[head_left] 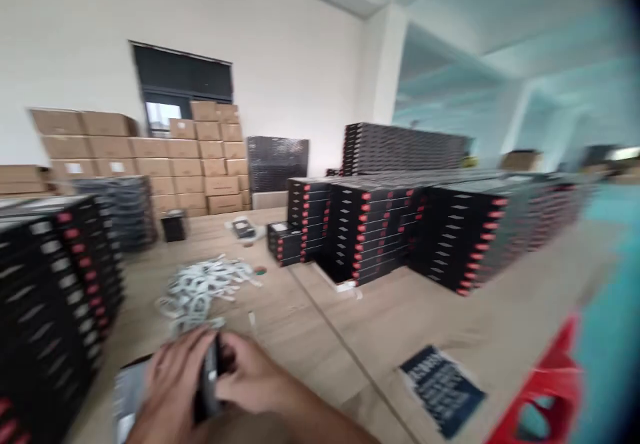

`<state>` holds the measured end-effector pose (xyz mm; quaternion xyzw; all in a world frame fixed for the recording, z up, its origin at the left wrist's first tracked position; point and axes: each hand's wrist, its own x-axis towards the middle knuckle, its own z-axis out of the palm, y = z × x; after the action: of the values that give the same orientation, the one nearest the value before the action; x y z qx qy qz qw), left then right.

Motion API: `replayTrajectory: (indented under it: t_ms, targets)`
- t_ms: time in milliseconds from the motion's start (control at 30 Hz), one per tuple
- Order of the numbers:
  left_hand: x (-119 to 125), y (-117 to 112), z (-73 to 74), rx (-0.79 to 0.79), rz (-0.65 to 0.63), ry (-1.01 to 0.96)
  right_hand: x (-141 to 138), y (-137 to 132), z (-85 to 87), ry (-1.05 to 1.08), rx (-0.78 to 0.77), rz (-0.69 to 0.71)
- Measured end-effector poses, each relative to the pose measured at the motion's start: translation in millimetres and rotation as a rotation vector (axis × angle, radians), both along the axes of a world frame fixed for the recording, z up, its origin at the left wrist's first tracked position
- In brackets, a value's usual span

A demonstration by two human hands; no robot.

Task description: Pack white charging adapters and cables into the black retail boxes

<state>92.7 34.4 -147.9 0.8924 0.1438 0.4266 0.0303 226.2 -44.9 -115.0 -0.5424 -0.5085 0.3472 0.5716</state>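
Observation:
At the bottom of the view my left hand (173, 377) and my right hand (253, 377) meet at a thin dark object with a silvery edge (211, 371). My left hand's fingers bend over its left side, while my right hand pinches it from the right. Motion blur and my fingers hide much of it, so its kind is unclear. Under my left hand lies a grey, box-like item (130, 391) with a dark rim, partly covered. Just beyond my hands is a loose heap of white coiled cables (205, 287).
Tall stacks of black boxes with red marks stand left (55, 277) and right (385, 231) on the wooden table (310, 344). A dark printed packet (443, 391) lies at right, near a red plastic object (545, 384). Brown cartons (165, 164) are piled behind.

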Motion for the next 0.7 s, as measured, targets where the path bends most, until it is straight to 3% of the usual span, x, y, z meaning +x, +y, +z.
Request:
replayTrajectory:
  t_ms: [100,267,400,467,567,700]
  targets:
    - [-8.6,9.6,17.0,0.014,0.015,0.171,4.3,6.4,1.6,-0.153,-0.01,-0.151]
    - [-1.0,-0.1,25.2,-0.079,0.049,0.173,10.0,5.8,1.0,-0.228,0.035,-0.327]
    - [-0.8,-2.4,27.0,-0.09,0.182,0.132,14.5,-1.3,8.8,-0.435,0.294,-0.475]
    - [0.1,-2.9,27.3,-0.072,0.253,0.087,15.8,-3.7,13.6,-0.617,0.383,-0.474]
    - [3.1,-4.7,26.3,-0.035,0.303,0.049,14.3,-3.3,15.5,-0.704,0.262,-0.392]
    - [3.9,-3.8,24.2,-0.001,0.278,0.075,8.0,0.2,9.3,-0.467,0.006,-0.265]
